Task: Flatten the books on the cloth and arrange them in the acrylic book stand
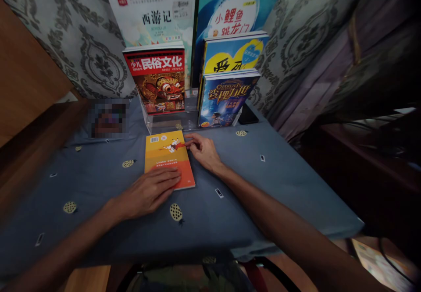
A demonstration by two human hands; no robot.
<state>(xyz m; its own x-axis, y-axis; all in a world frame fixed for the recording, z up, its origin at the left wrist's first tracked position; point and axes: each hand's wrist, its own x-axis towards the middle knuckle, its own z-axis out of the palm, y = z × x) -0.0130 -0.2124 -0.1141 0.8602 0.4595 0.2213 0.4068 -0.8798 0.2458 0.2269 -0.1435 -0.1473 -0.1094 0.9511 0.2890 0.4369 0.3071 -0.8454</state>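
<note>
A yellow and orange book (166,154) lies flat on the blue tablecloth (230,213), its printed back cover up and upside down to me. Across its lower part rests my left hand (153,191), flat with the fingers stretched out together. My right hand (204,151) is at the book's right edge, fingers loosely bent, with the fingertips at the upper right side of the cover. The thumb of my left hand is hidden. Just behind the book stands a clear plastic book stand (171,121) holding several upright books.
In the stand are a red-covered book (159,81), a dark blue book (226,101), a blue and yellow book (235,53) and two taller books behind. A black phone-like object (248,115) lies to the right. Patterned curtains (79,37) hang behind; a pixelated patch is at the left.
</note>
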